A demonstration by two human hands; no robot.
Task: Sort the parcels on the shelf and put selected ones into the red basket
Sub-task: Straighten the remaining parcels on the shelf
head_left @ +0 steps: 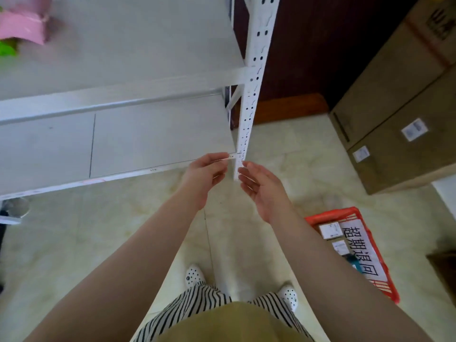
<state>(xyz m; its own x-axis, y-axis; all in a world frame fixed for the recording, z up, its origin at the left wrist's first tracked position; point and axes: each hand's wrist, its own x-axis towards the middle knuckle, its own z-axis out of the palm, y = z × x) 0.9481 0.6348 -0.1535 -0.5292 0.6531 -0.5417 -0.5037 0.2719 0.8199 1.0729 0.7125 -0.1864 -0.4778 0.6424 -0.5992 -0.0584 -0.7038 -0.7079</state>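
Note:
Both my hands hover in front of the white shelf (148,137), near its perforated right post (249,95). My left hand (204,174) has loosely curled fingers and holds nothing. My right hand (261,188) is relaxed with the palm turned toward the left hand, also holding nothing. A pink parcel (23,23) and a green one (7,49) lie blurred at the far left of the upper shelf board. The red basket (375,255) stands on the floor at the lower right, with small white boxes (330,230) and a white sign with printed characters (361,250) inside.
Large cardboard boxes (399,99) are stacked on the floor at the right, beyond the basket. Pale tiled floor (74,243) lies under my feet. A dark wooden wall (308,45) stands behind the shelf post. A metal object (14,208) sits at the left edge.

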